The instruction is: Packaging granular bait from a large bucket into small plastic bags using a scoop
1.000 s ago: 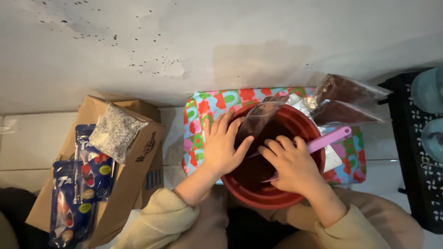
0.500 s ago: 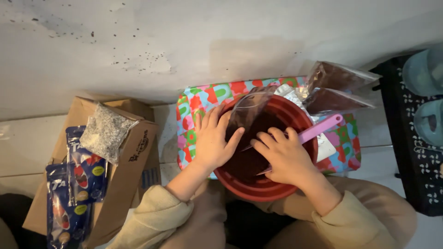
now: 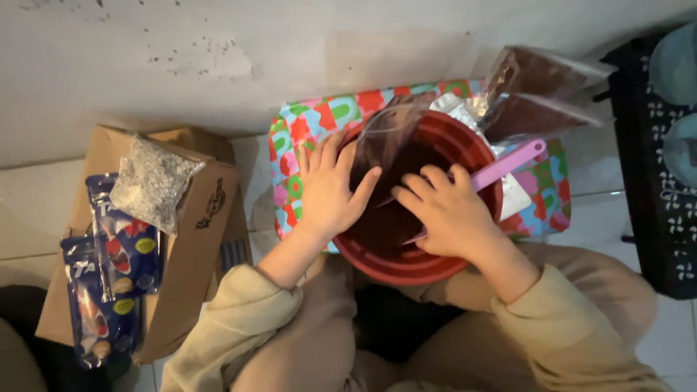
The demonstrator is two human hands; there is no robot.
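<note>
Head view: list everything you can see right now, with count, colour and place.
Bowl: 1, red, centre, dark brown contents.
Clear bag: 1, over bowl's far side.
Scoop handle: 1, pink, bowl's right rim.
Patterned tray: 1, multicolour, under bowl.
Filled bags: 2, clear with brown contents, upper right.
Cardboard box: 1, brown, left.
Grey packet: 1, on box.
Blue packets: 2, on box.
Black crate: 1, right edge.
Left hand: on bowl rim and clear bag.
Right hand: inside bowl.

Pale wall (image 3: 305, 51), scuffed, dark specks upper left. White tiled floor (image 3: 29, 210) below, grout lines visible. Black perforated crate (image 3: 653, 218) at right edge. Dim, soft light; faint shadow on wall.
</note>
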